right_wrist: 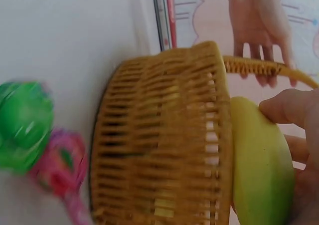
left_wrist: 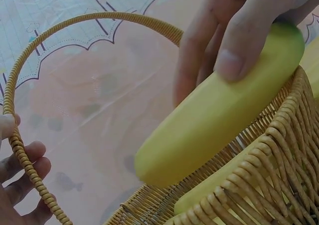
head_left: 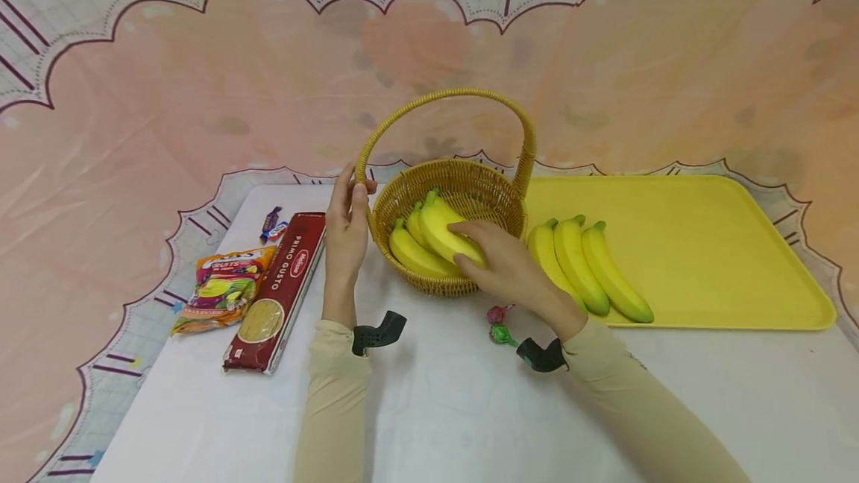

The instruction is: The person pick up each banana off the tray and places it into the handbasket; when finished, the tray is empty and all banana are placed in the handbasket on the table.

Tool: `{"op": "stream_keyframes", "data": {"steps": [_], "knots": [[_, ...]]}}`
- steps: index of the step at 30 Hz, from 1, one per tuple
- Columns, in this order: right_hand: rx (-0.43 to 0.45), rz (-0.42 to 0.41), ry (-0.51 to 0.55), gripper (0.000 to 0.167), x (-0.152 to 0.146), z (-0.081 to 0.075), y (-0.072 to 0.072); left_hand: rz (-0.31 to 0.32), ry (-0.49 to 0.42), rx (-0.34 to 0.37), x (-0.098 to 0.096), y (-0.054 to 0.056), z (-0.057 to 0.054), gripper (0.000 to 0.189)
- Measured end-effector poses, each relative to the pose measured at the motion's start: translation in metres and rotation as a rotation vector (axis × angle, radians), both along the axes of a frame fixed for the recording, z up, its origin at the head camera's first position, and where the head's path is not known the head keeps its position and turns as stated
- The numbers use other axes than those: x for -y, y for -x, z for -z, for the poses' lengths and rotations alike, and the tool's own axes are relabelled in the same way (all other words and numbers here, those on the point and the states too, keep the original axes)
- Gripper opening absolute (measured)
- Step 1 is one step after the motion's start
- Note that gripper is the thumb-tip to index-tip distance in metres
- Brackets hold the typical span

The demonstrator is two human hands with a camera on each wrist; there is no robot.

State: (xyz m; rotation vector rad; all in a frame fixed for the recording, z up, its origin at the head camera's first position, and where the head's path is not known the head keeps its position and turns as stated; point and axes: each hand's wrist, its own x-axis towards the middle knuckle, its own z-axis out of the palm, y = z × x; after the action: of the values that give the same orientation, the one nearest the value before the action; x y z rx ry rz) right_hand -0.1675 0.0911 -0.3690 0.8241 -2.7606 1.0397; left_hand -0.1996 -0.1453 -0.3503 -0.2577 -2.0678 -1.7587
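A wicker basket (head_left: 446, 288) with a tall arched handle (head_left: 450, 93) stands mid-table. My left hand (head_left: 346, 222) holds the lower left end of that handle, thumb on one side and fingers on the other. Over the basket's opening, my right hand (head_left: 513, 268) grips a yellow banana (head_left: 444, 226) between thumb and fingers. In the left wrist view this banana (left_wrist: 214, 127) slants above the rim, its near end angled down into the basket. Below it, other bananas (head_left: 409, 250) lie inside. The right wrist view shows the held banana (right_wrist: 261, 165) right beside the rim.
On the right, a yellow tray (head_left: 711, 252) carries three bananas (head_left: 580, 263) at its left end. Two wrapped lollipops (head_left: 499, 332) lie in front of the basket. To the left are a red pasta pack (head_left: 285, 282), a fruit candy bag (head_left: 224, 289) and small wrapped sweets (head_left: 271, 223).
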Motion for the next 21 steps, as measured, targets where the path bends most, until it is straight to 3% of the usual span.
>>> {"op": "stream_keyframes", "data": {"steps": [6, 12, 21], "knots": [[-0.002, -0.024, -0.041, 0.043, 0.02, 0.003, 0.01, 0.002, 0.023, 0.024, -0.003, -0.013, -0.017, 0.039], [0.002, -0.046, -0.067, 0.041, 0.037, 0.011, 0.019, 0.005, 0.014, 0.021, -0.003, -0.014, -0.017, 0.039], [0.129, -0.125, -0.051, 0.042, 0.052, 0.016, 0.023, 0.0, 0.033, 0.019, -0.003, -0.015, -0.016, 0.039]]}}
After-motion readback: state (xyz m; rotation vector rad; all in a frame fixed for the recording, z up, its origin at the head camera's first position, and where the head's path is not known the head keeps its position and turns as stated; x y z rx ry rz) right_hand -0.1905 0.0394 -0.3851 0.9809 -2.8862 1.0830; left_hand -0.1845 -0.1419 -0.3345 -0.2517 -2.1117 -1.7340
